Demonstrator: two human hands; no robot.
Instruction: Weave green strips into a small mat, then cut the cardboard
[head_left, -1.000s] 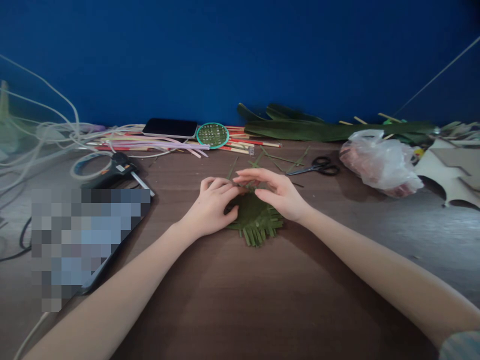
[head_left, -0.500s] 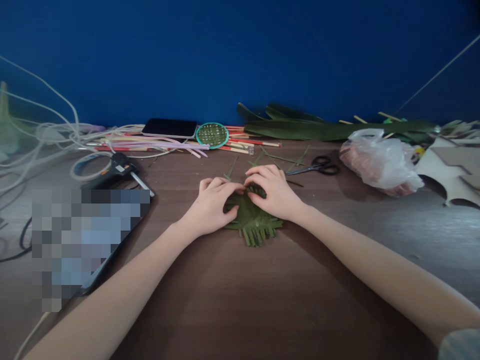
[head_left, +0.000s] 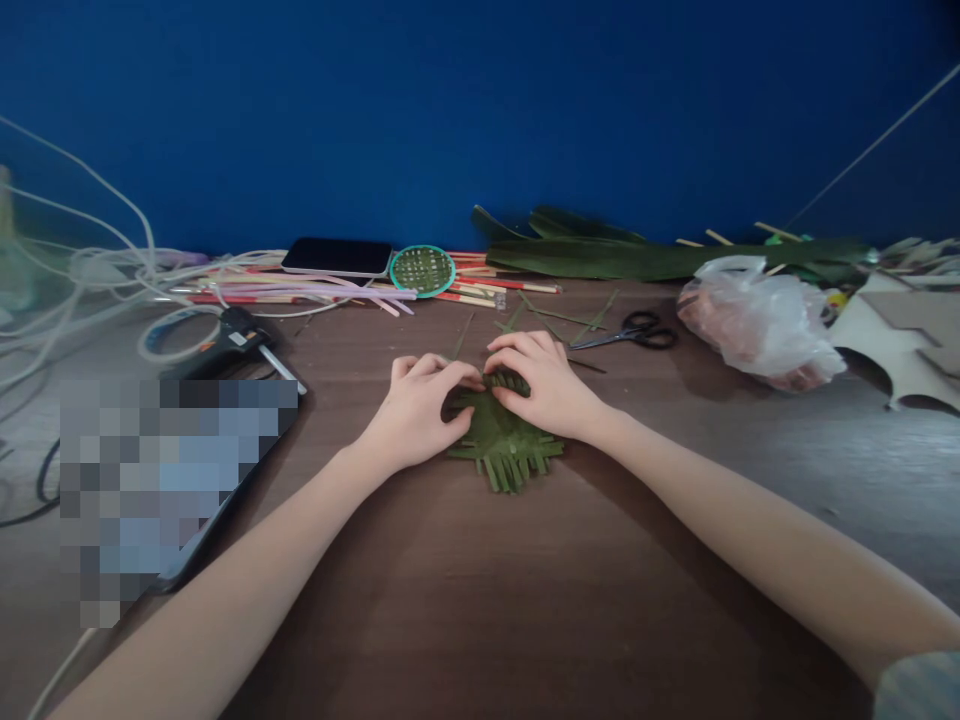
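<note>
- Across the back stands a blue wall (head_left: 480, 110), filling the upper part of the view.
- Below it spreads a brown table (head_left: 495, 610), holding everything else.
- At left on the table lies a dark-edged device (head_left: 180, 480), its screen pixelated.
- Against the wall, right of centre, lie long green leaves (head_left: 600, 257).
- White cords (head_left: 105, 265) tangle at far left.
- At right sits a clear plastic bag (head_left: 761, 325) with pinkish contents, a pale cut-out card (head_left: 870, 325) just beside it.
- Near the middle, the left hand (head_left: 421, 412) curves over the left side of the weave, index fingertip at its far edge, thumb apart from the fingers; whether it grips, I cannot tell.
- Opposite, the right hand (head_left: 547, 388) bends finger and thumb around the far edge; whether they close on it is hidden.
- Between both hands, flat on the table, lies the green weave (head_left: 510, 435), loose ends fringing its near side.
- By the wall rest a phone (head_left: 337, 257), red and pale sticks (head_left: 525, 284) and a teal-rimmed disc (head_left: 424, 272).
- Beyond the device lie a glue gun (head_left: 241, 335) and tape (head_left: 147, 340).
- Near the right hand lie black-handled scissors (head_left: 637, 335) and thin green strips (head_left: 604, 310).
</note>
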